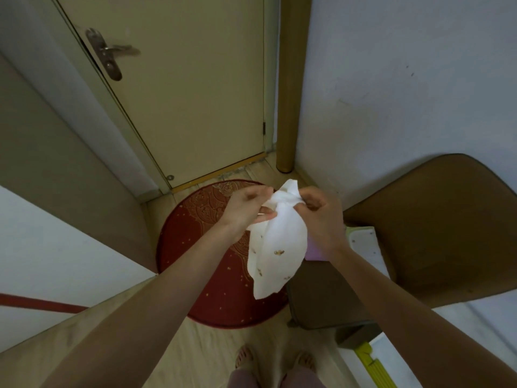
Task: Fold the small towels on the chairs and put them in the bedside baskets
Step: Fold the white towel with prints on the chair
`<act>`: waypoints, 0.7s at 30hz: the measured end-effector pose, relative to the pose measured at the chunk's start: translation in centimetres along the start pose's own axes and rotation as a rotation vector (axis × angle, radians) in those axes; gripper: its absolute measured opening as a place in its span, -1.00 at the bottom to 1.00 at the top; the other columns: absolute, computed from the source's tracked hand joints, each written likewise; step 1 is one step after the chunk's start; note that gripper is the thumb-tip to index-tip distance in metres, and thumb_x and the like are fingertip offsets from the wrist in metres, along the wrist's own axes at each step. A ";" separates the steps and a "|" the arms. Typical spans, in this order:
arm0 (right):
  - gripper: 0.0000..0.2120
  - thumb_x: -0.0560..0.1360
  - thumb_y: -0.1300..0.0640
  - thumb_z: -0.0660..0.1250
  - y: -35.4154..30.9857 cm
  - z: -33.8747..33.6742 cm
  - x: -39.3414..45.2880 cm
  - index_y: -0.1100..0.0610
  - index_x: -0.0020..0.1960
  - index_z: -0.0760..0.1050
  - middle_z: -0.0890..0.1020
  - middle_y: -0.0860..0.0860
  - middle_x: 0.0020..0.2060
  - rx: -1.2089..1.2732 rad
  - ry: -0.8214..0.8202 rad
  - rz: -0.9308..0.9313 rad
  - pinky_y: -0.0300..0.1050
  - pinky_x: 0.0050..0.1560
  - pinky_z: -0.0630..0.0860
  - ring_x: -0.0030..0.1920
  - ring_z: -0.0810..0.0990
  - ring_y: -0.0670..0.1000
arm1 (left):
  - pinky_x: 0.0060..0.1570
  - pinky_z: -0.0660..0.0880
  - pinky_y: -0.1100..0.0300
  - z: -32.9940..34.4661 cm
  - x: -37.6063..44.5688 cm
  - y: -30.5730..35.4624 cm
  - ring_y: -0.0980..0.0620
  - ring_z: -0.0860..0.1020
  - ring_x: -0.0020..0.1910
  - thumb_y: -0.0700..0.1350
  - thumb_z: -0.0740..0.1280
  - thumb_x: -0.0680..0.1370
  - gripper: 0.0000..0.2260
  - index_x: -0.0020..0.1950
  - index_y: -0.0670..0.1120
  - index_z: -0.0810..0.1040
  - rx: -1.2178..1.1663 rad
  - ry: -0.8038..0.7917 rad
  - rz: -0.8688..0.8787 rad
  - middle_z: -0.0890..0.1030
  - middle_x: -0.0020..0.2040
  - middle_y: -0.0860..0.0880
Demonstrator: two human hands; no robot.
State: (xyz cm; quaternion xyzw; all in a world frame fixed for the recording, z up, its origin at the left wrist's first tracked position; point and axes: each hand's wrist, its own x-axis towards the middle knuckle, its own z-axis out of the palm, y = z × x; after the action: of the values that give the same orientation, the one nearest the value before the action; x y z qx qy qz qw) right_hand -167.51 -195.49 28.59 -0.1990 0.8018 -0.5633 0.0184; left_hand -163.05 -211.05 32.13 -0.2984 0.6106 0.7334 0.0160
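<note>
A small white towel (275, 247) with tiny brown prints hangs in the air between my hands, bunched at its top. My left hand (246, 208) pinches its upper left edge. My right hand (321, 217) grips its upper right edge. The cloth droops down over a round red mat. To the right stands a brown chair (436, 228); on its seat lie a white towel with a green edge (366, 247) and a bit of purple cloth (314, 254), partly hidden by my right wrist. No basket is in view.
A closed cream door (195, 93) with a metal handle (107, 56) is straight ahead. A round red mat (218, 270) covers the wooden floor below my hands. White wall stands to the right, a wooden post (291, 79) beside the door. My feet show at the bottom.
</note>
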 end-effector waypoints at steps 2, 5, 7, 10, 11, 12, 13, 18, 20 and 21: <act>-0.95 0.48 0.25 0.39 -0.4 -0.5 0.6 0.15 -0.11 0.63 0.66 0.01 -0.24 -0.008 -0.029 -0.023 0.12 -0.14 0.59 -0.19 0.63 0.06 | -0.24 0.54 0.26 -0.7 -0.1 0.0 0.12 0.51 -0.27 -0.02 0.38 0.55 -0.87 0.05 -0.01 0.64 0.287 0.061 0.265 0.60 -0.07 -0.10; -0.88 0.46 0.17 0.42 -0.8 -0.8 1.4 0.24 -0.14 0.61 0.63 0.18 -0.27 0.012 -0.105 -0.030 0.21 -0.17 0.52 -0.22 0.58 0.26 | -0.03 0.43 0.32 -1.4 -0.2 0.2 0.16 0.50 -0.13 -0.07 0.48 0.46 -0.87 -0.01 0.03 0.64 0.467 -0.081 0.592 0.57 -0.10 0.05; -0.67 0.40 -0.03 0.43 -1.3 -0.7 1.8 0.28 -0.16 0.59 0.58 0.29 -0.28 0.074 -0.147 -0.019 0.16 -0.27 0.47 -0.25 0.52 0.33 | 0.11 0.37 0.39 -1.2 -0.3 0.5 0.19 0.54 0.02 -0.13 0.53 0.41 -0.80 0.00 -0.04 0.64 0.500 -0.189 0.649 0.60 -0.01 0.03; -0.55 0.38 -0.12 0.46 -1.8 -0.9 2.2 0.31 -0.18 0.58 0.55 0.36 -0.28 0.113 -0.160 -0.013 0.02 -0.31 0.37 -0.34 0.48 0.19 | 0.16 0.38 0.39 -0.7 -0.1 0.9 0.15 0.56 0.09 -0.20 0.53 0.40 -0.84 -0.05 -0.13 0.66 0.453 -0.199 0.714 0.64 0.02 0.00; -0.62 0.40 -0.06 0.48 -1.9 -1.2 2.3 0.29 -0.18 0.60 0.56 0.35 -0.29 0.115 -0.149 -0.005 0.00 -0.30 0.37 -0.34 0.49 0.16 | 0.17 0.38 0.39 -0.6 -0.1 1.1 0.14 0.56 0.11 -0.21 0.52 0.41 -0.86 -0.05 -0.14 0.67 0.439 -0.200 0.726 0.64 0.04 0.00; -0.72 0.43 0.02 0.48 -1.9 -1.4 2.4 0.27 -0.17 0.62 0.59 0.31 -0.29 0.110 -0.141 0.002 0.00 -0.30 0.40 -0.33 0.52 0.19 | 0.18 0.37 0.40 -0.6 0.0 1.1 0.15 0.55 0.13 -0.21 0.51 0.42 -0.86 -0.04 -0.15 0.68 0.436 -0.204 0.733 0.63 0.07 0.00; -0.80 0.45 0.09 0.47 -1.8 -1.6 2.5 0.25 -0.15 0.64 0.61 0.27 -0.29 0.101 -0.142 0.005 0.03 -0.30 0.45 -0.30 0.56 0.23 | 0.19 0.35 0.42 -0.7 0.0 1.1 0.17 0.54 0.16 -0.20 0.51 0.42 -0.85 -0.03 -0.14 0.68 0.445 -0.215 0.731 0.62 0.11 0.00; -0.83 0.45 0.11 0.48 -1.9 -2.0 2.4 0.23 -0.12 0.64 0.67 0.16 -0.26 0.047 -0.165 -0.009 0.11 -0.23 0.57 -0.23 0.63 0.21 | 0.17 0.43 0.32 -0.4 0.4 1.4 0.16 0.58 0.14 -0.24 0.48 0.45 -0.91 -0.08 -0.09 0.67 0.374 -0.280 0.628 0.64 0.08 0.04; -0.88 0.44 0.15 0.48 -2.0 -2.1 2.4 0.20 -0.12 0.64 0.69 0.12 -0.24 0.037 -0.158 0.007 0.09 -0.19 0.60 -0.23 0.66 0.13 | 0.02 0.56 0.18 -0.2 0.6 1.6 0.06 0.65 -0.01 -0.26 0.44 0.48 -0.95 -0.12 -0.13 0.66 0.279 -0.265 0.526 0.67 -0.01 -0.01; -0.92 0.44 0.17 0.48 -2.1 -2.2 2.4 0.19 -0.12 0.64 0.70 0.09 -0.23 0.041 -0.157 0.019 0.08 -0.16 0.63 -0.22 0.67 0.08 | -0.05 0.58 0.14 -0.2 0.8 1.8 0.03 0.66 -0.09 -0.26 0.44 0.48 -0.97 -0.12 -0.15 0.65 0.271 -0.245 0.495 0.69 -0.05 -0.04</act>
State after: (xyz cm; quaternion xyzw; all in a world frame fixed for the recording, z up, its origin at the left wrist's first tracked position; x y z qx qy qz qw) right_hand -169.60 -194.97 31.79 -0.2345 0.7879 -0.5622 0.0905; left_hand -164.26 -211.98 33.32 -0.0449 0.7506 0.6574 -0.0498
